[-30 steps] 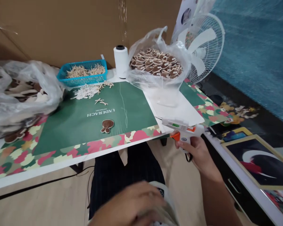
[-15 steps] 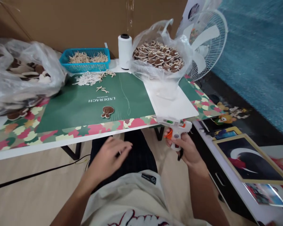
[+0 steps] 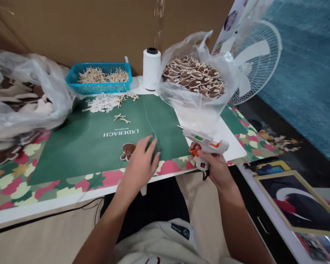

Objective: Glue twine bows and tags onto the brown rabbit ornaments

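My right hand (image 3: 218, 170) is wrapped round the handle of a white hot glue gun (image 3: 206, 141) with an orange trigger. Its metal nozzle points left over the table's front part. My left hand (image 3: 141, 159) reaches over the green mat (image 3: 79, 146), fingers apart and nothing visible in them. Beside that hand lies a brown fabric piece with a pale edge (image 3: 128, 149), partly covered by it. A loose white thread (image 3: 149, 119) runs down the mat towards the left fingertips; whether they touch it I cannot tell.
Small white tags (image 3: 102, 103) and knotted beige cords (image 3: 121, 118) lie farther back. Behind them stand a blue basket (image 3: 99, 88) and a thread spool (image 3: 151, 69). Plastic bags of fabric pieces flank the mat: left bag (image 3: 55, 91), right bag (image 3: 194, 101). A fan (image 3: 246, 68) stands back right.
My left hand has moved forward from above my lap to over the mat by the brown piece. The glue gun stays in my right hand, its nozzle now tipped up slightly.
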The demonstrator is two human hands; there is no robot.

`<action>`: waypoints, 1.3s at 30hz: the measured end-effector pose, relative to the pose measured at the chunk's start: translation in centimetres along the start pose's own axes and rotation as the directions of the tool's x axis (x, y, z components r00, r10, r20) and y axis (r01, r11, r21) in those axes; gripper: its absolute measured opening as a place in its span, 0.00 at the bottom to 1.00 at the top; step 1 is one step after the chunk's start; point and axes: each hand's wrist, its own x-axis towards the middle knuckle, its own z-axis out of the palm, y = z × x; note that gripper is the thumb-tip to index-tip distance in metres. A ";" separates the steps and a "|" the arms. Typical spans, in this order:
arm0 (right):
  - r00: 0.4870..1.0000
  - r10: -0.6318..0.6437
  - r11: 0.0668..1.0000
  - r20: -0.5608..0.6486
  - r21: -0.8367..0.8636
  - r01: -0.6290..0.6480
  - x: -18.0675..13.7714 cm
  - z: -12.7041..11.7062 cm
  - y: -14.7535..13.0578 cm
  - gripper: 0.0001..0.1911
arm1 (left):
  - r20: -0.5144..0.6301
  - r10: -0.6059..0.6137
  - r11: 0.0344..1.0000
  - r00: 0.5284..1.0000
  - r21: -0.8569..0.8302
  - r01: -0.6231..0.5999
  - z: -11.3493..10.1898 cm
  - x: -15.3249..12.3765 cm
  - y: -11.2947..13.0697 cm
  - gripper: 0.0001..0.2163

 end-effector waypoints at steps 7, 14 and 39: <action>0.994 0.051 0.998 -0.094 0.041 -0.047 -0.1 -1.4 0.8 0.10 | 0.261 0.201 0.979 0.944 -0.094 -0.183 0.6 0.1 4.2 0.14; 0.991 0.002 1.000 -0.131 0.004 -0.002 -1.1 -3.1 1.0 0.09 | 0.225 0.316 0.918 0.922 -0.318 -0.237 -3.6 -4.2 7.2 0.14; 0.895 0.283 0.949 0.346 -0.237 -0.208 3.0 3.7 -1.2 0.06 | 0.045 0.107 0.994 0.993 -0.021 -0.106 -6.5 -3.4 -5.9 0.20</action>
